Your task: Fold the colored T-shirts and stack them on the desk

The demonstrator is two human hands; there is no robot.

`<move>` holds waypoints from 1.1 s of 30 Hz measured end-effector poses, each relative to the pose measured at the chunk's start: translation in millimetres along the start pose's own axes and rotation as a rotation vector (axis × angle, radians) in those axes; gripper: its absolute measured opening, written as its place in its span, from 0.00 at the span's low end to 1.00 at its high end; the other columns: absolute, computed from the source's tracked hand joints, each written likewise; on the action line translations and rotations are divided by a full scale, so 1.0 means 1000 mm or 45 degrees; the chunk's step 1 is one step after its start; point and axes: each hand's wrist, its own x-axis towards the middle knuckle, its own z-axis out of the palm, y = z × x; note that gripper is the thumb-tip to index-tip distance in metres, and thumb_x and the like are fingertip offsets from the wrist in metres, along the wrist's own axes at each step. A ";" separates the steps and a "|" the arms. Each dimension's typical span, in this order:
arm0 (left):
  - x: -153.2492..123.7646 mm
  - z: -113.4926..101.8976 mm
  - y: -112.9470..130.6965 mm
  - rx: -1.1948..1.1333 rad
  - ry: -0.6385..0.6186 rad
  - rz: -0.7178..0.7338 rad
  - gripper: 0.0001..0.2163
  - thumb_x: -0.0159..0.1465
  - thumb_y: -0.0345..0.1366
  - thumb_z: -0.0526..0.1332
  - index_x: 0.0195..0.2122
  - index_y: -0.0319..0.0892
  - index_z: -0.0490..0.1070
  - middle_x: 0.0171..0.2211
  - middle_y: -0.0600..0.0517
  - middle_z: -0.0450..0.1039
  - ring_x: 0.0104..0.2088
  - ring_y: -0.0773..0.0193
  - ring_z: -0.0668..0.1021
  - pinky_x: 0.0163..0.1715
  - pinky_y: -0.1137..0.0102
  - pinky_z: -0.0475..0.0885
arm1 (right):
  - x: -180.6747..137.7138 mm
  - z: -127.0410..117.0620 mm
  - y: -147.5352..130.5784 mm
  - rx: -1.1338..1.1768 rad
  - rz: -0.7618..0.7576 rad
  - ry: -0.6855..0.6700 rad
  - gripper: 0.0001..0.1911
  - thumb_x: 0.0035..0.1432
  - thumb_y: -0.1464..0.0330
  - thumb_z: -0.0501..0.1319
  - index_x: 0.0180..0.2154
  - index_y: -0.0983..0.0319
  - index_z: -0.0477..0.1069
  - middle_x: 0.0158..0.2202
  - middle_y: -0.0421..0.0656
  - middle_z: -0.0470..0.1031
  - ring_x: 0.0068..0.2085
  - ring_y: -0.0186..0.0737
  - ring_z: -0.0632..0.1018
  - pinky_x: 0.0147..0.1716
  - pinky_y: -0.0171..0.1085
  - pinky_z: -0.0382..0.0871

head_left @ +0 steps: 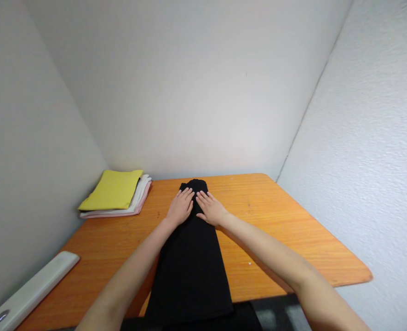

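A long black piece of folded cloth (192, 266) runs from the near table edge toward the wall, narrowing at its far end. That far end looks bunched. My left hand (181, 205) lies flat on the cloth near the far end, fingers stretched forward. Beside it, my right hand (210, 208) rests palm down on the same cloth, its fingers pointing left and away, thumb apart. A small gap of black cloth shows between the two hands. The garment's kind cannot be made out.
On the wooden table (275, 239), a stack of folded cloths with a yellow cloth (113, 189) on top lies at the back left, white and pink layers beneath. A long white object (34, 289) with a round metallic spot sits at the left edge. Walls enclose the back and sides.
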 end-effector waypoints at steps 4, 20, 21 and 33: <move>-0.045 -0.019 -0.001 -0.028 -0.066 0.139 0.21 0.71 0.40 0.47 0.63 0.43 0.62 0.67 0.48 0.58 0.67 0.60 0.58 0.67 0.58 0.52 | -0.029 -0.001 -0.020 0.167 -0.138 -0.053 0.41 0.66 0.48 0.47 0.67 0.72 0.49 0.69 0.55 0.46 0.70 0.50 0.45 0.67 0.50 0.40; -0.091 -0.019 0.001 -0.006 -0.403 0.124 0.28 0.71 0.51 0.40 0.68 0.43 0.50 0.69 0.48 0.49 0.70 0.57 0.49 0.67 0.51 0.44 | -0.076 -0.022 -0.047 0.424 -0.113 -0.045 0.35 0.67 0.52 0.49 0.66 0.68 0.54 0.68 0.55 0.51 0.69 0.52 0.51 0.65 0.52 0.48; -0.087 -0.021 0.002 0.004 -0.380 0.131 0.28 0.71 0.51 0.39 0.68 0.44 0.51 0.69 0.48 0.49 0.70 0.57 0.49 0.67 0.50 0.43 | -0.085 -0.030 -0.051 0.440 -0.109 0.000 0.32 0.67 0.54 0.51 0.64 0.67 0.57 0.67 0.56 0.55 0.68 0.51 0.54 0.64 0.51 0.51; 0.006 0.005 0.060 -0.172 -0.374 0.123 0.27 0.71 0.50 0.40 0.68 0.44 0.53 0.70 0.47 0.45 0.70 0.53 0.47 0.66 0.50 0.42 | -0.221 -0.090 -0.116 0.239 0.023 -0.011 0.25 0.60 0.46 0.57 0.37 0.62 0.68 0.37 0.46 0.69 0.40 0.47 0.69 0.42 0.46 0.63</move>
